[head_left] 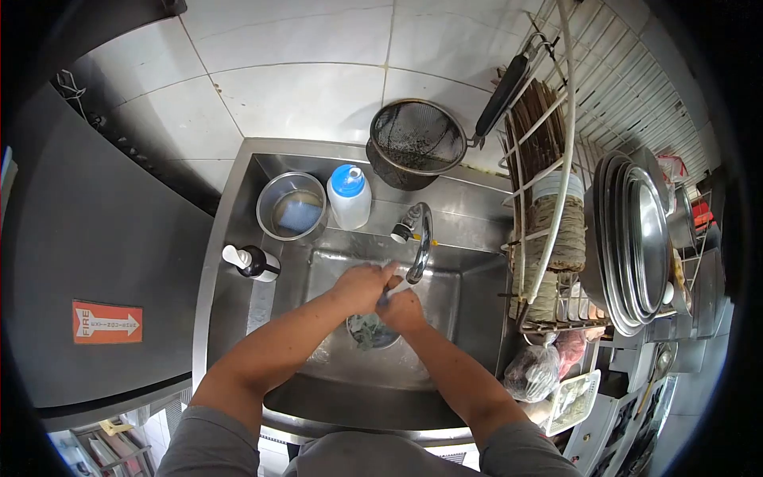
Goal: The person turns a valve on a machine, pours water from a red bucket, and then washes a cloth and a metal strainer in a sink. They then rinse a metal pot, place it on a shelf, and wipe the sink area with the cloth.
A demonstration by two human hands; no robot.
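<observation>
My left hand [362, 288] and my right hand [403, 311] meet under the curved chrome faucet [424, 246], over the steel sink basin [318, 270]. The fingers of both are closed and pressed together around something small with a bluish-dark edge, mostly hidden between them. A whitish streak, seemingly running water, comes down at the spout by my right hand. Just below the hands, a round metal bowl [388, 342] sits in the basin, partly covered by my right forearm. A crumpled grey-green cloth-like thing [365, 328] lies at its left side.
Behind the basin stand a steel pot [270, 208] with a blue sponge [300, 215], a blue-capped white bottle [350, 203] and a mesh strainer [413, 147]. A dark pump bottle [258, 263] is at left. A wire rack [548, 183] with steel trays [628, 246] borders the right.
</observation>
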